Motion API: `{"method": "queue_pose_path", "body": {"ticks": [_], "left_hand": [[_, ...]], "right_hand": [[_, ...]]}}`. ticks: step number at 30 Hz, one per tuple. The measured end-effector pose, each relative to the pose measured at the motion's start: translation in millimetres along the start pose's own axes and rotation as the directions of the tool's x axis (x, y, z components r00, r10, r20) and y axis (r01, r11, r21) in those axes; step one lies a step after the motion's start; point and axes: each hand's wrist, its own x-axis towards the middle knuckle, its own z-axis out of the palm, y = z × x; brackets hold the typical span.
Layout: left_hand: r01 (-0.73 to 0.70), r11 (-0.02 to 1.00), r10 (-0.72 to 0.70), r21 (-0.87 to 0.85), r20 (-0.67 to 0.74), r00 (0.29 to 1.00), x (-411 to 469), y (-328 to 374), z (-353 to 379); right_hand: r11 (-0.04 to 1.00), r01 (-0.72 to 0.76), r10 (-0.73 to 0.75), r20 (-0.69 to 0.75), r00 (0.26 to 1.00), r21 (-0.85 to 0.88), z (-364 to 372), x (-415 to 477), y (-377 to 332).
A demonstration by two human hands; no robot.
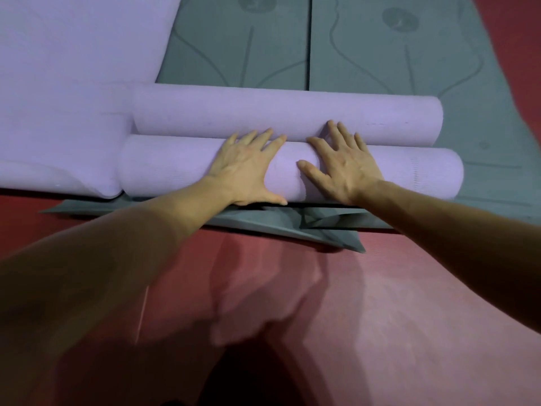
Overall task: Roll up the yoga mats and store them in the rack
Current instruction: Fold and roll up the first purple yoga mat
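Two rolled purple yoga mats lie side by side across the floor. The near roll point(409, 174) lies against the far roll point(222, 112). My left hand point(248, 165) and my right hand point(342, 165) both press flat on top of the near roll, fingers spread and straight, fingertips reaching the seam between the two rolls. A flat purple mat point(73, 68) spreads out at the upper left. Two grey-green mats with a line pattern point(380, 54) lie unrolled under and beyond the rolls. No rack is in view.
A red mat point(380, 303) covers the floor in front of me. A grey-green mat edge point(330, 232) is folded and rumpled just below the near roll. More red floor shows at the far right.
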Motion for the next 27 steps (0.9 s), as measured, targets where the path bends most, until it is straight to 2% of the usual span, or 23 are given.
{"method": "queue_pose_path", "body": {"ticks": [9,14,20,27], "left_hand": [[-0.026,0.999,0.028,0.038,-0.058,0.998,-9.3,6.6,-7.2],[-0.053,0.999,0.053,-0.002,-0.066,0.996,-30.6,17.2,-16.2],[-0.092,0.996,0.093,0.019,-0.05,0.994,-76.1,23.8,-18.8],[-0.076,0.997,0.076,0.002,-0.072,0.994,-87.6,28.9,15.6]], "right_hand": [[0.995,0.077,-0.075,0.038,0.996,-0.055,-3.4,-30.3,-2.4],[0.991,0.121,-0.119,0.037,0.992,-0.054,-13.0,-50.6,-0.4],[0.951,0.301,-0.306,-0.091,0.948,-0.063,-3.2,-76.2,-10.1],[0.963,0.265,-0.261,0.088,0.961,-0.05,8.8,-67.1,-18.4]]}}
